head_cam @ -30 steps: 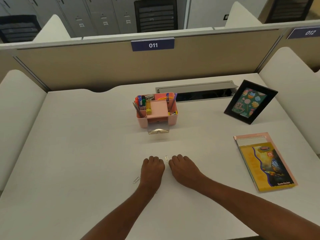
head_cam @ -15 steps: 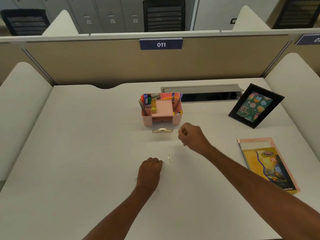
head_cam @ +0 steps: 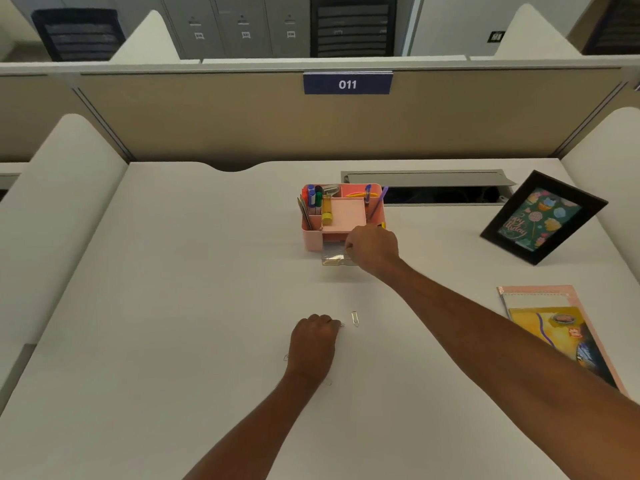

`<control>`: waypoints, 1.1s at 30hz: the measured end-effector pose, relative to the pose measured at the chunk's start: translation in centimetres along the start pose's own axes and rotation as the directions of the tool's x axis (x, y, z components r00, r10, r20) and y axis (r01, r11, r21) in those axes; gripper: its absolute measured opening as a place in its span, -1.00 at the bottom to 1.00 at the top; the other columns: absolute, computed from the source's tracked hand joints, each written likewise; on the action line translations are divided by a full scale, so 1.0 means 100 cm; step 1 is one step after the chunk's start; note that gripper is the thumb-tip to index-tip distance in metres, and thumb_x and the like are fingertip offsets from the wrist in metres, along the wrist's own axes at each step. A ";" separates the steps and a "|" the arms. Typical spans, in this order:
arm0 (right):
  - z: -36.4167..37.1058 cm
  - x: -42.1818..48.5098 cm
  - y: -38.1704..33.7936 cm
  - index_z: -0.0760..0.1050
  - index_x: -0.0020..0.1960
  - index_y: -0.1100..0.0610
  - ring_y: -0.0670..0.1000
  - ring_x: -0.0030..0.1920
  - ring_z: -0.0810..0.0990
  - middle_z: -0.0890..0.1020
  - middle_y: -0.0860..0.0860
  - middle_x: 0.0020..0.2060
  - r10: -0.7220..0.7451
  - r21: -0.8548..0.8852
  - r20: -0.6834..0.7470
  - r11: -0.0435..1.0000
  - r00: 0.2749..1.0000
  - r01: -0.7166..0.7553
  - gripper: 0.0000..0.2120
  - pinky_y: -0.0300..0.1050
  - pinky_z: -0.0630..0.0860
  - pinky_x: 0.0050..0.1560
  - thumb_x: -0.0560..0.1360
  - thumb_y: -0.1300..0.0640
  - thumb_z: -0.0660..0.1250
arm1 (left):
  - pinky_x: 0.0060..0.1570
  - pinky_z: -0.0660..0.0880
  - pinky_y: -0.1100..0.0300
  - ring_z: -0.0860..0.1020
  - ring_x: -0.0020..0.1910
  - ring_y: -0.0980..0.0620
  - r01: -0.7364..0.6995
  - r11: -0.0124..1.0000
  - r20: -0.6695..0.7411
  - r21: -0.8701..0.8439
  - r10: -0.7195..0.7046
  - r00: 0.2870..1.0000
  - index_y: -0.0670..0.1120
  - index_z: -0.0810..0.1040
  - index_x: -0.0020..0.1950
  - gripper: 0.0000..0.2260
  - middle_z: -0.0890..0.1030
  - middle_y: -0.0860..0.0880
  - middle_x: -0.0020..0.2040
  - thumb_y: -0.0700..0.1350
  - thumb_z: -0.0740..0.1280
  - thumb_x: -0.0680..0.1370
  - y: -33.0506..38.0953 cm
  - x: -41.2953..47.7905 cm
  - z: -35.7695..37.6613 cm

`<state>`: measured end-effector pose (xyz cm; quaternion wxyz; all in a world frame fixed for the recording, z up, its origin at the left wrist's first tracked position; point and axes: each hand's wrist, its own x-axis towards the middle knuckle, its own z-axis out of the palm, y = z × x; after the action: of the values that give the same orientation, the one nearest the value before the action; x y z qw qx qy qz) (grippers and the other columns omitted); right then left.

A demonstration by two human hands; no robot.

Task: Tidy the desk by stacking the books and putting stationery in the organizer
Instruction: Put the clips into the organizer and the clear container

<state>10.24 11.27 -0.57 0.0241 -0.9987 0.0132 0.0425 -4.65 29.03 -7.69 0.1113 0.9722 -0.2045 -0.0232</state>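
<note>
While the right hand (head_cam: 372, 249) reaches out to the organizer (head_cam: 311, 237), its fingers (head_cam: 349, 245) are curled, thumb and forefinger drawn together just above the clear drawer (head_cam: 332, 259) that stands pulled out at the organizer's near side. Whether that pinch holds anything I cannot tell, since the spot is too small and blurred. Just beyond these fingers lies the organizer's flat pink top, and to their left a yellow glue stick (head_cam: 326, 214) and markers (head_cam: 313, 197) stand upright in a compartment. A purple pen (head_cam: 379, 202) leans out of the compartment right behind the knuckles.

The left hand (head_cam: 311, 344) rests knuckles-up on the desk (head_cam: 173, 306), nearer the person and well apart from the right hand. Its fingers are curled under, and they pinch a clip (head_cam: 341, 324), of which only a short end shows at the fingertips. A second clip (head_cam: 354, 318) lies flat on the desk just to the right of those fingertips, not touching them. A third clip (head_cam: 285, 357) peeks out at the left of the wrist, and a faint one (head_cam: 327, 381) lies under the wrist's right edge.

Far to the right of both hands the books (head_cam: 554, 327) lie stacked, a yellow one on a pink one. Beyond them a black picture frame (head_cam: 543, 216) stands tilted back
</note>
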 end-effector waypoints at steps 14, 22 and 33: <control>0.010 -0.095 0.012 0.64 0.01 -0.03 0.09 -0.14 0.65 0.71 -0.06 -0.13 0.201 0.436 -0.164 0.893 0.966 -0.111 -0.85 -0.10 0.49 -0.21 0.60 0.01 0.29 | -0.45 0.54 0.15 0.62 -0.20 0.03 0.022 0.998 -0.023 -0.067 -0.023 0.999 0.09 0.73 -0.09 -0.93 0.67 0.09 -0.25 -0.09 0.52 0.47 -0.007 0.005 0.002; 0.074 -0.155 0.004 0.56 0.07 0.04 0.11 0.01 0.63 0.63 0.00 -0.01 0.170 0.375 0.094 0.907 0.981 -0.193 -0.76 -0.05 0.49 -0.09 0.64 -0.07 0.20 | -0.15 0.62 0.03 0.62 0.03 0.02 0.108 0.981 -0.049 -0.159 -0.118 0.992 0.11 0.71 0.08 -0.85 0.72 0.11 -0.03 -0.03 0.34 0.62 -0.001 0.014 -0.019; 0.074 -0.166 -0.018 0.50 -0.37 0.07 0.01 -0.50 0.49 0.48 0.00 -0.45 0.027 0.118 0.068 0.992 0.997 -0.035 -0.67 -0.19 0.28 -0.58 0.09 0.31 0.62 | -0.17 0.58 0.19 0.65 -0.06 0.07 0.129 0.973 -0.265 -0.191 -0.177 0.948 0.08 0.74 0.11 -0.87 0.75 0.09 -0.01 -0.02 0.43 0.61 0.017 0.107 -0.094</control>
<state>-6.82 13.88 -6.43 0.0834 -0.9932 0.0304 0.0751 5.28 25.12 1.86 0.2202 0.9655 -0.1077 0.0883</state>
